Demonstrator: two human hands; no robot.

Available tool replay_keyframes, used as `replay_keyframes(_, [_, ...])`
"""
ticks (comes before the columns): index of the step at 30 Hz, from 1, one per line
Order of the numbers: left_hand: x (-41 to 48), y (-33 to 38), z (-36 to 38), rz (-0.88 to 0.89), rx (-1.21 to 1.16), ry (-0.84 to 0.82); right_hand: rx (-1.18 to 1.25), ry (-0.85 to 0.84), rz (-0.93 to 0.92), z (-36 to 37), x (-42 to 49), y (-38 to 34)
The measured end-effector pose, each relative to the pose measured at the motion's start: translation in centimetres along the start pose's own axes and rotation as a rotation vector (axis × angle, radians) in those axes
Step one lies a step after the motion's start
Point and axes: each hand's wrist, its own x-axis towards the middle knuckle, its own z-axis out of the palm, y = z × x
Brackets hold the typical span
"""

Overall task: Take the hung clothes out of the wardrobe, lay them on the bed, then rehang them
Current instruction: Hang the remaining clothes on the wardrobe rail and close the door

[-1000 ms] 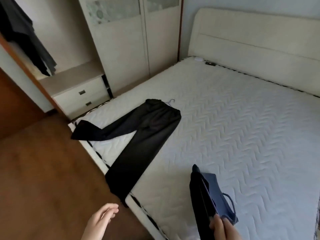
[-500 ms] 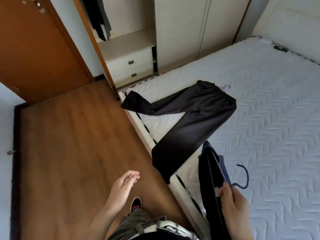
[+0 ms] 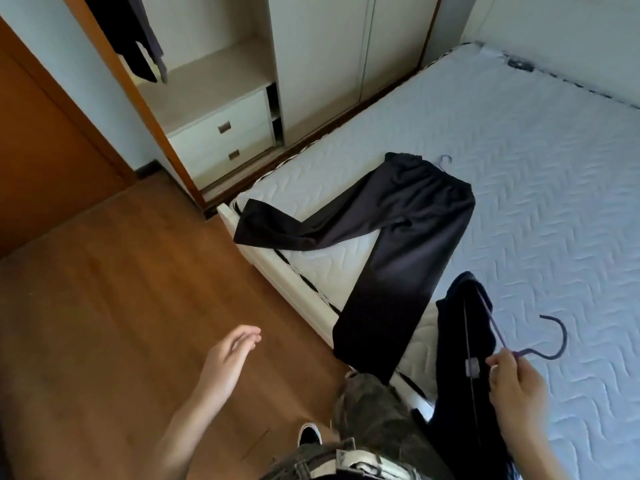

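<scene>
Black trousers [image 3: 388,244] lie spread on the near corner of the white bed [image 3: 540,174], one leg hanging over the edge; a purple hanger hook [image 3: 445,160] pokes out at their waist. My right hand [image 3: 516,379] grips a purple hanger [image 3: 540,341] at its neck, and a dark garment [image 3: 460,358] hangs from it down past the bed edge. My left hand [image 3: 230,355] is held out over the wooden floor, fingers apart, holding nothing. In the open wardrobe [image 3: 214,77] at the top left, dark clothes [image 3: 135,32] still hang.
The wardrobe has two white drawers [image 3: 225,140] under a shelf and shut sliding doors [image 3: 346,57] to the right. A brown door [image 3: 45,140] stands at the far left. Wooden floor [image 3: 104,323] runs between me and the wardrobe. My leg and shoe [image 3: 310,434] are by the bed corner.
The view has swung left and down toward the floor and wardrobe. My right hand has lifted the hanger with the dark garment off the mattress. My left hand has risen slightly, still empty.
</scene>
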Motion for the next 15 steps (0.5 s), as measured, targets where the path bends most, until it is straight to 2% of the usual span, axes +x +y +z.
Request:
replay_keyframes(4, [6.7, 2.4, 0.6, 0.018, 0.004, -0.047, 0.068, 0.066, 0.123, 2.3, 3.3, -1.9])
replay_keyframes(10, [17.8, 7.8, 3.8, 0.026, 0.123, -0.216, 0.286, 0.218, 0.314, 5.9, 11.2, -5.2])
replay_keyframes(15, [27.1, 15.0, 7.2, 0.081, 0.202, -0.386, 0.361, 0.337, 0.314, 7.1, 17.7, -10.4])
